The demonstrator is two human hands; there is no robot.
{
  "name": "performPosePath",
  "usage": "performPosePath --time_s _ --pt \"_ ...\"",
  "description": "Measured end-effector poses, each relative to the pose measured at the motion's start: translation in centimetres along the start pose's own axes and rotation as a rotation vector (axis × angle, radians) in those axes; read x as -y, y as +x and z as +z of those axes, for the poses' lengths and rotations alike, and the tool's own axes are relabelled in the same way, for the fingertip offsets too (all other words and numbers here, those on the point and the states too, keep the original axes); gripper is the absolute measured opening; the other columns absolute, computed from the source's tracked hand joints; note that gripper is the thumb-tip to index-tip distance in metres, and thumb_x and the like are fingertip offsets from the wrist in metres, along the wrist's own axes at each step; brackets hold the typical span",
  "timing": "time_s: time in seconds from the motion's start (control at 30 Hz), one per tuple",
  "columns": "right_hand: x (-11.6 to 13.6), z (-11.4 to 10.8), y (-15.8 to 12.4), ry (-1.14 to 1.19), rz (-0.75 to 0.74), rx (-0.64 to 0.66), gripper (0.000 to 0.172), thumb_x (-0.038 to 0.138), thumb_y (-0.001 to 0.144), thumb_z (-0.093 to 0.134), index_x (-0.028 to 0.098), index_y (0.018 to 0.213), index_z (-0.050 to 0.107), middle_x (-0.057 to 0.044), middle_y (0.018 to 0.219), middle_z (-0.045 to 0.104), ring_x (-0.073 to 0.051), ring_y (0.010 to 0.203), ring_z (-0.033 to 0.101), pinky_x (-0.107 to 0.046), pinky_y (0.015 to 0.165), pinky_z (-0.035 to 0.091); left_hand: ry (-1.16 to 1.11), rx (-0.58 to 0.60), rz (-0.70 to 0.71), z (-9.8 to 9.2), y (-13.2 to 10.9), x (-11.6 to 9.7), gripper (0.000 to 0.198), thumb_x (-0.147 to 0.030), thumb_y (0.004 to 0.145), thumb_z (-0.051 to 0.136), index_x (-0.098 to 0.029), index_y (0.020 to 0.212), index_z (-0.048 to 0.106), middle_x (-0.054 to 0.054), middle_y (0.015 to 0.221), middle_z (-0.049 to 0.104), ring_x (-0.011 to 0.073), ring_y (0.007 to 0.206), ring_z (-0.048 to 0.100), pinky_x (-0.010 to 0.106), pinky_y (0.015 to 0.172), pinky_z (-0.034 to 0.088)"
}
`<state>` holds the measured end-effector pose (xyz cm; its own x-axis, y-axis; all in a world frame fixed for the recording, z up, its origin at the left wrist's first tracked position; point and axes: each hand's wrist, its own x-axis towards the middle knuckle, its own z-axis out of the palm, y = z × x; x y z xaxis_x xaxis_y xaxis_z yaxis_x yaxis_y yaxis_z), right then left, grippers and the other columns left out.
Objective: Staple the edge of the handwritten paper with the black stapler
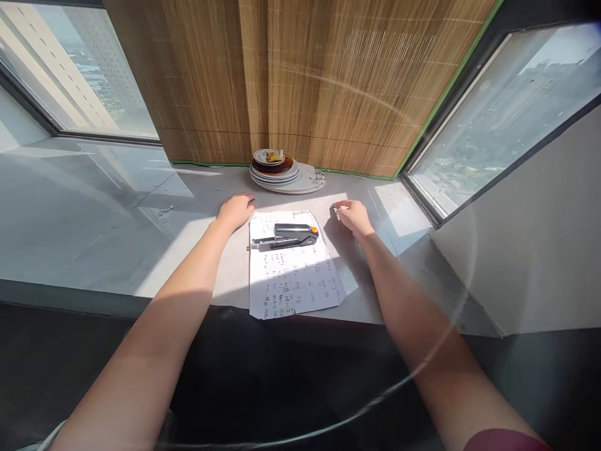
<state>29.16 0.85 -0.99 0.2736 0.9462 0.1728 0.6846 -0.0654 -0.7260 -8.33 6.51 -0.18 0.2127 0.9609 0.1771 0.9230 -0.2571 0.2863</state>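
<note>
A black stapler (295,235) with an orange button lies sideways across the upper part of a sheet of handwritten paper (300,282). My left hand (236,210) rests on the ledge just beyond the sheet's upper left corner, its fingers loosely stretched out and holding nothing that I can see. To the right of the paper, my right hand (355,217) lies on the ledge with fingers loosely bent and apart, a dark shadow under their tips. Neither hand touches the stapler or the sheet.
Behind the paper stands a stack of plates (275,178) with a small yellow packet (275,156) on top. A bamboo blind (300,81) hangs behind it. Windows flank the pale ledge (188,257), and small scraps (165,211) lie at left.
</note>
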Motion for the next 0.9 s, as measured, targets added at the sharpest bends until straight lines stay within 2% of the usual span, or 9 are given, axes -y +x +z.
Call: performPosePath --time_s 0.13,0.2,0.3,0.4,0.5,0.57,0.67,0.8,0.9 --pt "1.5 -0.1 -0.8 0.001 -0.193 -0.144 0.025 0.025 0.084 0.062 0.02 0.094 0.084 -0.015 0.121 0.08 -0.033 0.11 0.071 -0.052 0.11 0.052 -0.099 -0.101 -0.025 -0.3 -0.6 0.3 0.025 -0.027 0.097 0.07 -0.026 0.114 0.089 0.011 0.122 0.085 0.0359 0.116 0.076 0.045 0.107 0.056" --pt "2.8 0.1 -1.8 0.096 -0.36 -0.099 0.026 0.036 0.096 0.062 0.022 0.099 0.083 -0.013 0.12 0.079 -0.031 0.106 0.069 -0.051 0.103 0.055 -0.188 -0.124 0.005 -0.3 -0.9 0.3 0.023 -0.021 0.093 0.073 -0.026 0.111 0.087 0.009 0.112 0.085 0.0323 0.107 0.077 0.043 0.104 0.057" --pt "4.9 0.8 -3.8 0.207 -0.655 0.24 0.035 0.053 0.107 0.06 0.027 0.117 0.081 -0.009 0.123 0.078 -0.03 0.111 0.068 -0.048 0.095 0.057 -0.32 -0.138 0.056 -0.2 -1.0 -0.1 0.033 -0.014 0.088 0.073 -0.022 0.118 0.083 0.009 0.107 0.081 0.0276 0.099 0.074 0.042 0.103 0.057" --pt "6.2 1.7 -5.4 0.134 -0.843 0.556 0.043 0.057 0.101 0.074 0.03 0.134 0.075 -0.009 0.126 0.078 -0.032 0.114 0.069 -0.049 0.097 0.057 -0.427 -0.184 0.079 -0.1 -1.0 -0.9 0.024 -0.013 0.09 0.069 -0.019 0.107 0.084 0.009 0.106 0.076 0.0258 0.097 0.072 0.041 0.103 0.057" --pt "6.6 2.3 -5.9 0.072 -0.837 0.625 0.037 0.047 0.097 0.08 0.027 0.128 0.074 -0.009 0.116 0.08 -0.029 0.101 0.071 -0.047 0.09 0.057 -0.6 -0.249 0.066 -0.1 -0.9 -1.6 0.017 -0.018 0.097 0.065 -0.02 0.099 0.082 0.008 0.104 0.076 0.0226 0.093 0.07 0.035 0.093 0.058" --pt "6.4 2.4 -5.8 0.108 -0.791 0.571 0.025 0.04 0.098 0.078 0.026 0.118 0.074 -0.007 0.109 0.08 -0.027 0.094 0.071 -0.044 0.085 0.055 -0.761 -0.278 0.026 -0.1 -0.7 -2.0 0.015 -0.021 0.101 0.064 -0.021 0.099 0.079 0.006 0.101 0.075 0.0195 0.087 0.068 0.029 0.078 0.057" --pt "5.8 2.4 -5.3 0.138 -0.737 0.421 0.021 0.035 0.093 0.078 0.025 0.11 0.072 -0.005 0.103 0.078 -0.026 0.092 0.069 -0.042 0.083 0.053 -1.001 -0.295 -0.049 0.0 -0.4 -2.2 0.013 -0.024 0.106 0.062 -0.021 0.099 0.073 0.002 0.082 0.066 0.0142 0.068 0.059 0.022 0.061 0.049" --pt "5.0 2.6 -4.6 0.086 -0.659 0.326 0.017 0.031 0.088 0.076 0.023 0.102 0.07 -0.005 0.095 0.076 -0.025 0.087 0.067 -0.04 0.08 0.048 -1.166 -0.265 -0.039 0.1 0.0 -2.5 0.019 -0.028 0.11 0.062 -0.02 0.097 0.073 -0.005 0.066 0.045 0.0107 0.054 0.042 0.02 0.054 0.042" --pt "4.7 2.8 -4.3 0.106 -0.622 0.319 0.017 0.031 0.085 0.074 0.022 0.099 0.07 -0.004 0.093 0.075 -0.024 0.086 0.066 -0.039 0.079 0.046 -1.164 -0.192 0.013 0.1 -0.3 -2.9 0.021 -0.034 0.109 0.068 -0.019 0.098 0.078 -0.003 0.067 0.049 0.0099 0.055 0.045 0.021 0.056 0.045"
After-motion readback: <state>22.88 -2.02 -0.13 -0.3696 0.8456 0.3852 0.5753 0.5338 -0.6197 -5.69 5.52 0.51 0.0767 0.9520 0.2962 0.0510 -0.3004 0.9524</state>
